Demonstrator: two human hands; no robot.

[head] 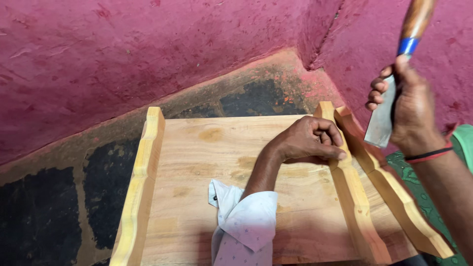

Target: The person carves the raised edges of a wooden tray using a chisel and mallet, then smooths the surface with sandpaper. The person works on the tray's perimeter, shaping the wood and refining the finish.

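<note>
Gripping a chisel (382, 123) by its wooden handle, the right hand (411, 111) is raised at the right edge of the view, its fingers wrapped tightly round the shaft so that the flat steel blade points down and the handle, ringed with a blue band, rises above the fist. A red and black thread is worn at that wrist. Lower and further left, the left hand (308, 140) is curled, its fingertips pressed together on the top edge of a shaped wooden rail (347, 189), which is pinned against a pale wooden board (207, 197). A white patterned sleeve is rolled back at the forearm.

The rail is set on edge along the right side of the board; a second rail (394, 192) of the same scalloped profile lies just beside it, further right, and a third (140, 182) stands along the left side. The board itself lies on the floor (54, 212), in a corner of rough pink walls (98, 54). A patch of green cloth (419, 182) is seen at the right.

The rails are judged stiff, light and dry enough not to slip, though narrow and liable to tip when stood on edge; a steadying hold is best taken on the top edge, near the middle. The chisel is judged heavy at the blade and sharp, so it is best taken by the handle only.
</note>
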